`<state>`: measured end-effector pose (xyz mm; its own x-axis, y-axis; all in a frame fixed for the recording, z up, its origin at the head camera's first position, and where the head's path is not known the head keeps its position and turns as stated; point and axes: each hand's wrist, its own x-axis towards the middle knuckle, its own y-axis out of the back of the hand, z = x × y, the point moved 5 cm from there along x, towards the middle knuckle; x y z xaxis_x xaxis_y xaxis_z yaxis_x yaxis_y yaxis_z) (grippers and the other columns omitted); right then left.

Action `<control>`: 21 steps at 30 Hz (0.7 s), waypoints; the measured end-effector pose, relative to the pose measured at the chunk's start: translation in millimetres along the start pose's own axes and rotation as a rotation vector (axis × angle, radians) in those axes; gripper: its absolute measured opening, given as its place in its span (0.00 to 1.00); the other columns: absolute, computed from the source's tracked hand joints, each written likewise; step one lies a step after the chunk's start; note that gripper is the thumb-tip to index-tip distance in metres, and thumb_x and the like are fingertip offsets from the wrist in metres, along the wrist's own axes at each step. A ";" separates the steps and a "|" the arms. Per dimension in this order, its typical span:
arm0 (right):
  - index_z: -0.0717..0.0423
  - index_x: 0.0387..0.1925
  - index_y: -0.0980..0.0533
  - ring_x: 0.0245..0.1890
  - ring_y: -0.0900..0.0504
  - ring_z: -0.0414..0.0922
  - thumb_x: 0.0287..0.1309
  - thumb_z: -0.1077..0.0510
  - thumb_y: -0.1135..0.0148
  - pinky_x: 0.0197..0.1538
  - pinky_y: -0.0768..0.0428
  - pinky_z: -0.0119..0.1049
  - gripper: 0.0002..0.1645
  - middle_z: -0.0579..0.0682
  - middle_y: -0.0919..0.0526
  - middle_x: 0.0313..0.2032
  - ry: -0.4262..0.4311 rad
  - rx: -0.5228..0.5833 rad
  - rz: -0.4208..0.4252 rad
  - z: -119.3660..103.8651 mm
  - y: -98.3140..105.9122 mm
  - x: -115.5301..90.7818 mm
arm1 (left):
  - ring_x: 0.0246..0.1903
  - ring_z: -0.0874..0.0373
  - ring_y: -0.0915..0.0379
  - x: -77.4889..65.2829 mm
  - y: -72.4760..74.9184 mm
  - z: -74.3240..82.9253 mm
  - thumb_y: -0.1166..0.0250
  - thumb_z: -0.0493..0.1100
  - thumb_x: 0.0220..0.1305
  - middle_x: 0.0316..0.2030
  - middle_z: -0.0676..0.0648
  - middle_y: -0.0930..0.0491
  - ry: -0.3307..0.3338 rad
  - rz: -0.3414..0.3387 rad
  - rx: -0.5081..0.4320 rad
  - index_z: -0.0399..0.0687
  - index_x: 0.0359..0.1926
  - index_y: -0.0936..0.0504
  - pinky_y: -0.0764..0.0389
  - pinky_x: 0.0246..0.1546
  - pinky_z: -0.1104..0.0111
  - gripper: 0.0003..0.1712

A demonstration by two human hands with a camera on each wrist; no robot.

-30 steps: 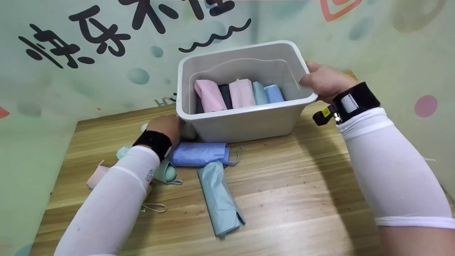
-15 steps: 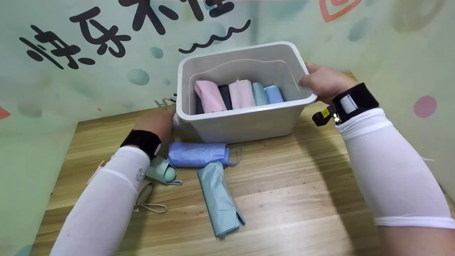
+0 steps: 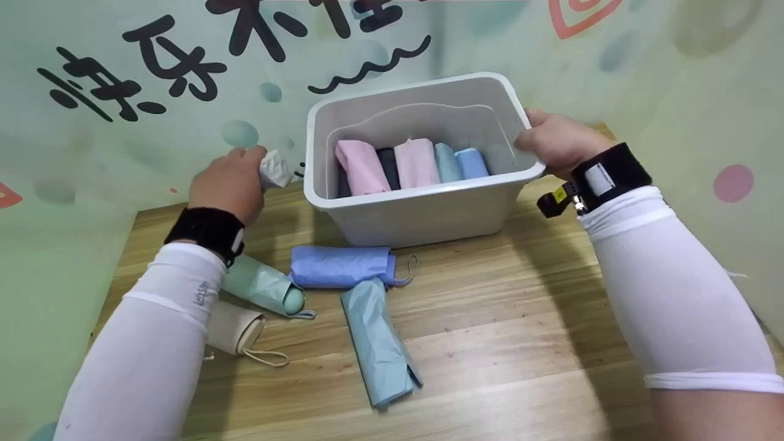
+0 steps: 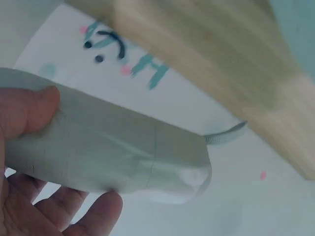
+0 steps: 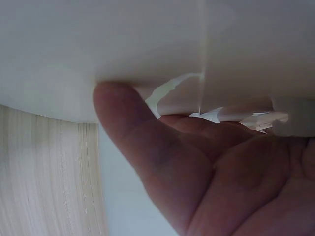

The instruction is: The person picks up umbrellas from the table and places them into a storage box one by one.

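My left hand (image 3: 229, 184) grips a pale grey folded umbrella (image 4: 118, 142), thumb on one side and fingers on the other. Its whitish end (image 3: 275, 169) pokes out left of the light grey plastic bin (image 3: 422, 217), and a short strap (image 4: 226, 133) shows in the left wrist view. My right hand (image 3: 566, 142) holds the bin's right rim, thumb against the inside wall. Folded umbrellas stand inside the bin: two pink ones, with a pink one (image 3: 362, 166) at the left, a dark one (image 3: 388, 166), a teal one (image 3: 448, 162) and a blue one (image 3: 472, 163).
On the wooden surface (image 3: 490, 331) lie a periwinkle umbrella (image 3: 340, 266), a teal one (image 3: 378, 343), a mint one (image 3: 260, 285) and a beige one (image 3: 236, 327) with a cord loop. My left forearm covers part of the last two. A printed wall (image 3: 184, 141) stands close behind the bin.
My left hand has lifted the pale grey umbrella from beside the bin's front left corner and carried it up and to the left. My right hand stays on the rim.
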<state>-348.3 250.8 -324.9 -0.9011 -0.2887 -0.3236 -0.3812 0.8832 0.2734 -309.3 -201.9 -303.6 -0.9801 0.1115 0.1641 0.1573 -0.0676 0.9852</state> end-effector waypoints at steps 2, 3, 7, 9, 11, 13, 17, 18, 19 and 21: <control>0.52 0.83 0.51 0.66 0.28 0.53 0.76 0.61 0.57 0.52 0.17 0.34 0.38 0.62 0.35 0.72 0.007 0.004 0.002 0.0 0.5 -0.3 | 0.50 0.28 0.21 -0.3 10.0 1.5 0.44 0.32 0.71 0.55 0.30 0.21 0.012 0.030 -0.013 0.43 0.63 0.26 0.20 0.42 0.34 0.21; 0.52 0.83 0.51 0.65 0.27 0.52 0.76 0.61 0.57 0.52 0.17 0.34 0.39 0.62 0.34 0.72 0.010 0.013 0.002 -0.1 0.2 -0.1 | 0.50 0.28 0.22 -0.7 14.8 2.6 0.44 0.31 0.70 0.55 0.31 0.21 0.015 0.049 -0.018 0.43 0.63 0.26 0.20 0.42 0.34 0.22; 0.51 0.83 0.50 0.62 0.24 0.50 0.75 0.62 0.56 0.51 0.16 0.35 0.39 0.61 0.31 0.69 0.015 0.032 0.009 0.0 -0.9 -0.6 | 0.52 0.29 0.23 -2.2 29.1 8.5 0.44 0.31 0.69 0.56 0.31 0.21 0.021 0.106 -0.034 0.43 0.65 0.26 0.20 0.43 0.33 0.23; 0.50 0.84 0.51 0.61 0.24 0.49 0.74 0.63 0.57 0.51 0.16 0.35 0.40 0.62 0.32 0.70 0.014 0.042 0.010 -0.1 -1.9 -0.6 | 0.53 0.30 0.23 -2.4 34.6 12.4 0.44 0.32 0.70 0.57 0.31 0.22 0.023 0.128 -0.038 0.43 0.67 0.27 0.20 0.43 0.33 0.25; 0.49 0.84 0.51 0.61 0.24 0.49 0.74 0.62 0.56 0.51 0.16 0.35 0.41 0.62 0.32 0.70 0.012 0.036 0.013 0.3 -1.1 -0.9 | 0.54 0.31 0.23 -2.0 39.6 17.0 0.44 0.32 0.71 0.58 0.31 0.21 0.021 0.146 -0.043 0.44 0.68 0.27 0.20 0.44 0.33 0.26; 0.50 0.84 0.51 0.61 0.24 0.50 0.74 0.62 0.56 0.51 0.16 0.35 0.41 0.63 0.32 0.70 0.013 0.031 0.013 0.5 -0.7 -0.7 | 0.53 0.32 0.23 -1.4 44.5 22.3 0.45 0.33 0.72 0.57 0.32 0.21 0.016 0.162 -0.047 0.45 0.68 0.27 0.20 0.44 0.34 0.25; 0.50 0.84 0.50 0.63 0.25 0.51 0.74 0.62 0.56 0.51 0.16 0.35 0.40 0.63 0.33 0.71 0.018 0.015 0.014 -0.4 -0.7 -0.8 | 0.54 0.34 0.24 0.7 53.8 35.5 0.45 0.34 0.75 0.58 0.34 0.21 -0.009 0.198 -0.058 0.45 0.66 0.26 0.19 0.46 0.35 0.21; 0.50 0.84 0.51 0.63 0.25 0.52 0.74 0.63 0.56 0.51 0.16 0.35 0.41 0.63 0.33 0.71 0.018 0.018 0.011 -0.6 -0.9 -0.7 | 0.55 0.34 0.24 1.5 55.9 39.1 0.45 0.35 0.75 0.58 0.34 0.20 -0.016 0.206 -0.064 0.45 0.66 0.26 0.19 0.47 0.35 0.21; 0.50 0.84 0.51 0.63 0.25 0.52 0.74 0.63 0.57 0.51 0.16 0.35 0.40 0.63 0.33 0.70 0.017 0.016 0.012 -0.8 -1.1 -0.8 | 0.56 0.34 0.24 2.4 57.9 42.7 0.46 0.35 0.76 0.59 0.35 0.20 -0.023 0.214 -0.070 0.45 0.66 0.26 0.19 0.48 0.35 0.20; 0.49 0.84 0.51 0.63 0.25 0.52 0.74 0.62 0.56 0.50 0.16 0.36 0.40 0.63 0.33 0.70 0.016 0.018 0.011 -1.2 -1.3 -1.1 | 0.58 0.35 0.25 4.1 61.1 50.0 0.46 0.35 0.77 0.60 0.35 0.21 -0.038 0.224 -0.079 0.45 0.65 0.26 0.19 0.50 0.36 0.20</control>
<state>-347.1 249.6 -323.8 -0.9083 -0.2852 -0.3059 -0.3679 0.8927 0.2601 -297.6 -156.1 -240.3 -0.9163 0.1220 0.3814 0.3589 -0.1724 0.9173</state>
